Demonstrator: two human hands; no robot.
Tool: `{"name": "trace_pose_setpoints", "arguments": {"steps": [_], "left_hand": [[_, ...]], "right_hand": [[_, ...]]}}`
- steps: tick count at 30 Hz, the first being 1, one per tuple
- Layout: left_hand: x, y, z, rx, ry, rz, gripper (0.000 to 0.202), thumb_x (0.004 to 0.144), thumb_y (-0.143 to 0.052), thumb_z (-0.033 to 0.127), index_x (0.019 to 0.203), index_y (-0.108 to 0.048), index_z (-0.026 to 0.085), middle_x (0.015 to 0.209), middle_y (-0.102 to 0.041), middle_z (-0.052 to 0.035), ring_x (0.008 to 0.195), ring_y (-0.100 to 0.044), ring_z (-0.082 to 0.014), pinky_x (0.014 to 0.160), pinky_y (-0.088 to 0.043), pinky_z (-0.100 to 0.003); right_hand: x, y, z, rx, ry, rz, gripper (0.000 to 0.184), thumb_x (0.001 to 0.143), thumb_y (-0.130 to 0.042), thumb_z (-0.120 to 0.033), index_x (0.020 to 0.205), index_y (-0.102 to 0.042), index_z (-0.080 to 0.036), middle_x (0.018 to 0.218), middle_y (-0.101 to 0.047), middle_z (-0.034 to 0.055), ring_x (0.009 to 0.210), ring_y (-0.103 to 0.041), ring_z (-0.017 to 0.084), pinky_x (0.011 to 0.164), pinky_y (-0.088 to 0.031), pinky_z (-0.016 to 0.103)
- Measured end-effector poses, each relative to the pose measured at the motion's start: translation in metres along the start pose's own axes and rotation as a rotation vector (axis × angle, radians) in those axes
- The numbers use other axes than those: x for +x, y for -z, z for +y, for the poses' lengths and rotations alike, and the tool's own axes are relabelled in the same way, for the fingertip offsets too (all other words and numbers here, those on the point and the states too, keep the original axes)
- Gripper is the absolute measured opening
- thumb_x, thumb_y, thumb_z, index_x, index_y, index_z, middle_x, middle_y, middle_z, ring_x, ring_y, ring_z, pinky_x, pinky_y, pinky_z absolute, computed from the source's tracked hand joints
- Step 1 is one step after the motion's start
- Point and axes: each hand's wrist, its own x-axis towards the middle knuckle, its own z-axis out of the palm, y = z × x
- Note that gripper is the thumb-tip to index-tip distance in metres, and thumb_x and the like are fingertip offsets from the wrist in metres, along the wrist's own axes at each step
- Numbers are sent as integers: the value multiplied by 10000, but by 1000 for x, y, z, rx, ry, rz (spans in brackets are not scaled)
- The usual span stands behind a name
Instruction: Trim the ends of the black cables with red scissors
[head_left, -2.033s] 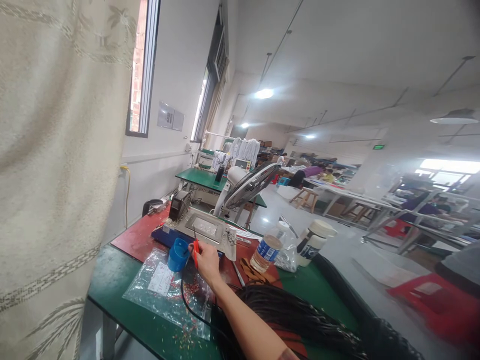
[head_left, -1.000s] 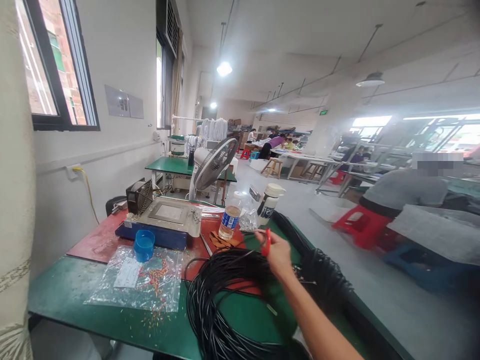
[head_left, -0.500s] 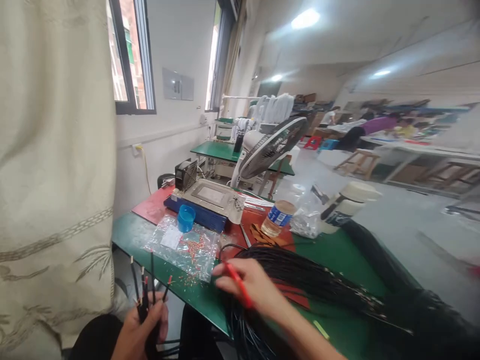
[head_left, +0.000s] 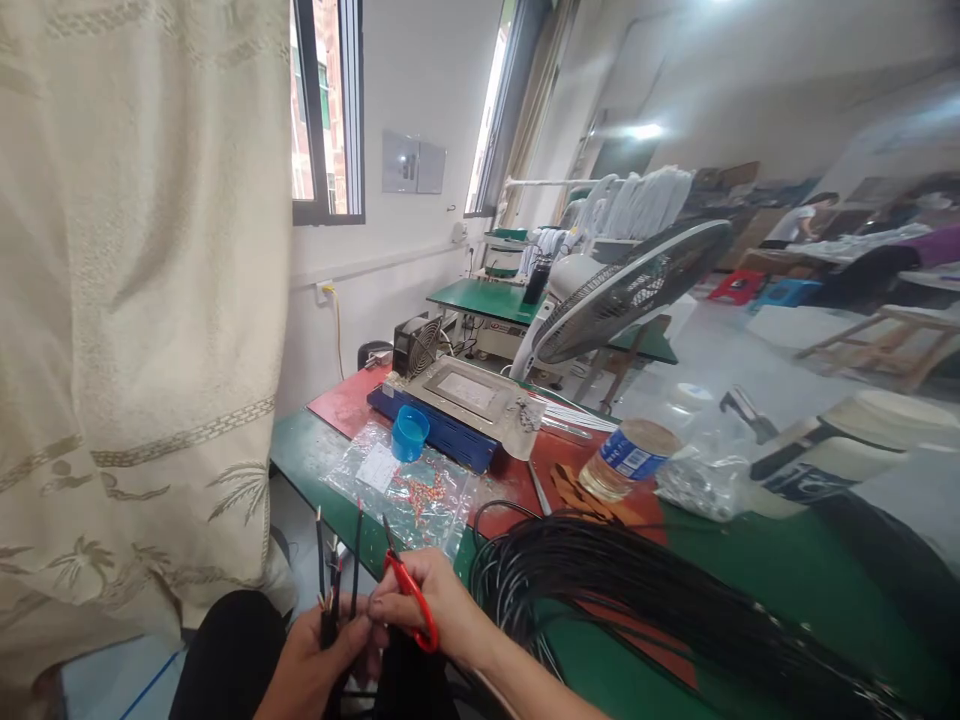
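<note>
My left hand (head_left: 319, 650) is closed around several black cables (head_left: 355, 560), whose stripped ends stick up with bare coloured wires. In my right hand (head_left: 442, 600) is a pair of red-handled scissors (head_left: 411, 598), the dark blades pointing up and away. The right fingertips meet the left ones beside the cables; whether they pinch a cable end too I cannot tell. Just beyond the hands, a clear plastic bag (head_left: 450, 515) lies flat with small red and orange wire scraps (head_left: 421, 492) on it. To the right, a thick bundle of black cables (head_left: 600, 560) lies on the table.
A blue plastic cup (head_left: 410, 433) stands before a blue-based machine (head_left: 450, 430) with a small fan (head_left: 417, 346). Further right are a bottle of liquid (head_left: 626, 460), a white container (head_left: 847, 450) and a large fan (head_left: 637, 290). A curtain (head_left: 150, 300) hangs at the left.
My right hand has moved left from the cable bundle to my left hand, bringing the scissors along. The left hand still grips its cables. The view has turned left.
</note>
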Motion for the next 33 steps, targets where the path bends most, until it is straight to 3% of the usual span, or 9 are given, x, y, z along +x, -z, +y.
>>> {"name": "trace_pose_setpoints", "arguments": {"steps": [3, 5, 7, 9, 13, 18, 25, 29, 33], "left_hand": [[11, -11, 3, -41, 12, 24, 460, 642, -625, 540, 642, -478, 104, 422, -252, 66, 389, -189, -4, 438, -91, -189], [16, -17, 4, -80, 23, 54, 496, 594, -643, 574, 612, -441, 121, 396, -189, 90, 365, -133, 5, 430, -55, -192], [20, -19, 7, -99, 20, 105, 505, 559, -672, 564, 629, -438, 121, 391, -204, 95, 356, -134, 10, 421, -52, -187], [23, -19, 11, -123, 12, 156, 482, 568, -688, 516, 686, -445, 117, 418, -243, 93, 366, -144, 14, 423, -53, -180], [24, -14, 20, -210, -34, 263, 475, 598, -697, 425, 855, -477, 92, 533, -377, 57, 397, -199, 18, 430, -86, -167], [25, -9, 25, -212, -84, 369, 535, 596, -694, 426, 940, -509, 61, 555, -392, 50, 423, -202, 15, 434, -103, -160], [31, -10, 19, -106, -46, 376, 649, 525, -716, 463, 966, -507, 36, 513, -399, 51, 418, -236, 2, 441, -128, -163], [35, -12, 22, -53, -23, 410, 692, 486, -721, 492, 974, -538, 36, 522, -422, 37, 428, -276, -7, 449, -159, -166], [41, -13, 27, -7, -24, 371, 683, 517, -711, 488, 989, -536, 26, 530, -417, 37, 425, -283, -7, 448, -161, -171]], "right_hand": [[5, -1, 5, 88, -58, 150, 404, 516, -764, -410, 643, -565, -82, 436, -435, -20, 379, -344, 49, 380, -219, 178], [7, -1, 7, 137, -48, 189, 431, 560, -732, -462, 654, -523, -97, 454, -420, -26, 392, -349, 54, 394, -233, 186], [8, 2, 6, 107, -22, 185, 461, 641, -650, -541, 679, -491, -110, 483, -405, -27, 408, -345, 59, 409, -239, 194], [7, 7, 1, -65, 40, 178, 466, 709, -570, -570, 699, -495, -111, 538, -410, -15, 469, -370, 70, 456, -266, 201], [0, 16, -15, -540, 165, 112, 313, 756, -574, -439, 792, -563, -128, 753, -498, 16, 713, -444, 112, 625, -308, 206], [-5, 10, -21, -880, 30, 25, 313, 747, -571, -449, 715, -513, -143, 726, -489, 1, 670, -399, 102, 582, -238, 206], [-4, 9, -13, -947, 52, 33, 429, 800, -499, -477, 604, -353, -124, 608, -388, -19, 583, -318, 73, 544, -174, 212], [-3, 13, -15, -957, 43, 66, 480, 790, -499, -501, 557, -329, -117, 538, -316, -20, 533, -268, 66, 520, -146, 223], [-1, 15, -15, -967, 21, 140, 503, 758, -531, -505, 524, -315, -115, 508, -274, -20, 505, -241, 61, 498, -135, 228]]}}
